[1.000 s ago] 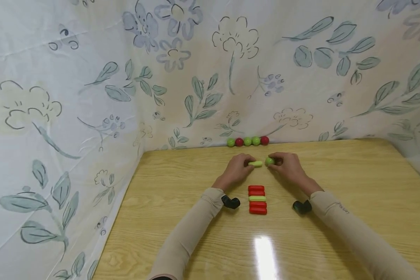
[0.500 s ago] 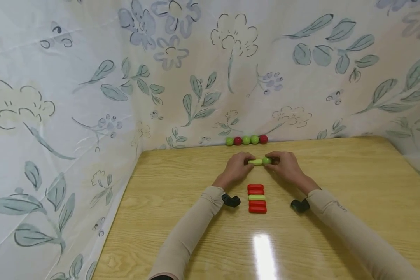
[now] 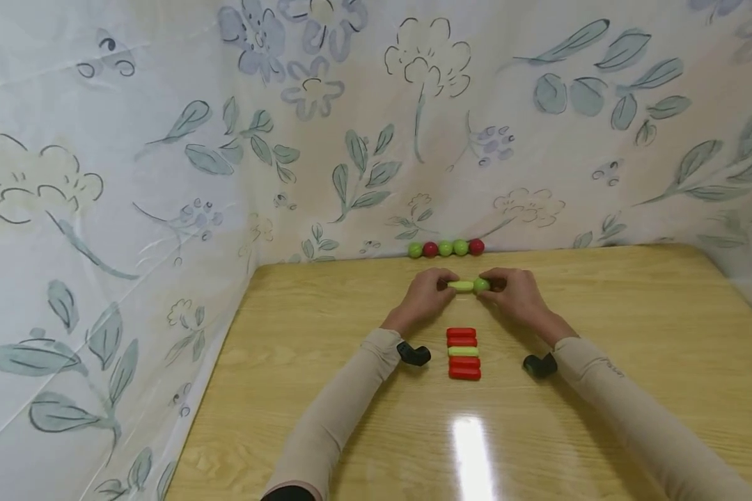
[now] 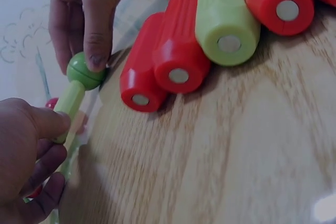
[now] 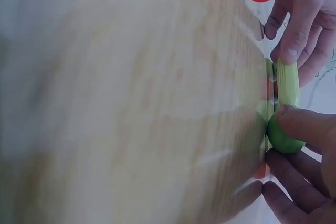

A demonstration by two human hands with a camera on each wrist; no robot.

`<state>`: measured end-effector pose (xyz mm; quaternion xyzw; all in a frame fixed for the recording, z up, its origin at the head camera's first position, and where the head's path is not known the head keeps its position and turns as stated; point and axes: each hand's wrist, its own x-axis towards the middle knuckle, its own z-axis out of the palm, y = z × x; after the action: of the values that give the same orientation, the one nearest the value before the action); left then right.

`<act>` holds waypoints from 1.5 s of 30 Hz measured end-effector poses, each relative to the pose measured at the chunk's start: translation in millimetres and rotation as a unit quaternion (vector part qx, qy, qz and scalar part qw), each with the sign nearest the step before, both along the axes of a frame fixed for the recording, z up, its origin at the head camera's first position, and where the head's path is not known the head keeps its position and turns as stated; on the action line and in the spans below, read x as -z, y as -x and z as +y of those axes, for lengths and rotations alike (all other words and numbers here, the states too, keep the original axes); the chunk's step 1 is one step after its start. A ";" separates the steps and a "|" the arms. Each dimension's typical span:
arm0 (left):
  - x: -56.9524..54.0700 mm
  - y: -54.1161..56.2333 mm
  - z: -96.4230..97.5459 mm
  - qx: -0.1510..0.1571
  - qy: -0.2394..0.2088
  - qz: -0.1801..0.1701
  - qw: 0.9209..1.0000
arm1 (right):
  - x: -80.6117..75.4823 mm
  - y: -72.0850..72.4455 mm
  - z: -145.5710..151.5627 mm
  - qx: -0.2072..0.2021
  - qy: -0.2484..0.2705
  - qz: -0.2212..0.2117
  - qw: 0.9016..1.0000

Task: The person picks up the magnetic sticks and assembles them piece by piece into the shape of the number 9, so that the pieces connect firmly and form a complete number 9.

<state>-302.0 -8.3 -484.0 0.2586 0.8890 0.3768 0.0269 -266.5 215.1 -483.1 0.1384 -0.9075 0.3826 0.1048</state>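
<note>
My left hand [image 3: 427, 296] pinches one end of a light green magnetic rod [image 3: 461, 286] between thumb and fingers. From the other side, my right hand [image 3: 515, 299] holds a green ball [image 3: 481, 284] by thumb and fingertips. Rod and ball meet end to end in the left wrist view, where the ball [image 4: 86, 71] sits at the rod's tip [image 4: 69, 100]. The right wrist view has the thumb lying over the ball [image 5: 285, 135] beside the rod [image 5: 287, 85]. Both hands are close over the wooden table.
Nearer me lies a column of rods: several red ones [image 3: 464, 374] and one light green rod [image 3: 463, 352], with round metal discs in their ends. A row of green and red balls [image 3: 445, 248] runs along the table's back edge, against a flowered cloth [image 3: 363, 104].
The green ball in my right hand has come left to the end of the light green rod, closing the gap between them. My left hand has kept its grip on the rod.
</note>
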 end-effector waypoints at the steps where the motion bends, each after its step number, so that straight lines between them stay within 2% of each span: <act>1: -0.8 0.6 -0.2 0.002 -0.007 -0.005 1.000 | -0.2 0.2 1.1 0.000 0.002 0.003 1.000; 8: -6.3 4.2 -6.6 0.004 -0.044 -0.032 0.999 | 1.2 2.2 5.8 -0.001 0.004 0.005 1.000; 11: -8.1 8.6 -14.1 -0.021 -0.063 -0.032 0.997 | 2.0 2.9 5.0 -0.001 0.006 0.002 1.000; 15: -10.8 15.0 -27.4 -0.075 -0.074 -0.024 0.994 | 3.4 3.6 2.9 -0.007 0.008 -0.009 1.000; 18: -16.3 21.5 -32.1 -0.108 -0.056 -0.007 0.993 | 1.3 3.2 5.1 -0.007 0.008 -0.016 1.000; 22: -21.2 31.9 -33.0 -0.146 -0.001 0.021 0.989 | 0.5 1.7 7.4 -0.008 0.011 -0.018 1.000; 25: -21.7 39.6 -32.2 -0.168 0.044 0.048 0.984 | 2.3 1.3 8.2 -0.010 0.017 -0.019 1.000; 29: -20.2 49.5 -32.8 -0.187 0.073 0.078 0.976 | 4.5 2.6 6.3 -0.014 0.026 -0.022 0.999; 36: -12.0 57.6 -31.2 -0.220 0.065 0.062 0.971 | 5.7 2.0 2.6 -0.017 0.036 -0.020 0.999; 45: -3.4 64.4 -22.2 -0.242 0.078 0.083 0.964 | 3.1 -1.1 4.2 -0.012 0.037 -0.017 0.999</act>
<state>-366.4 -30.5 -480.6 0.0629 0.9508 0.2790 -0.1188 -265.5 219.3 -486.2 0.1384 -0.8928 0.4193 0.0896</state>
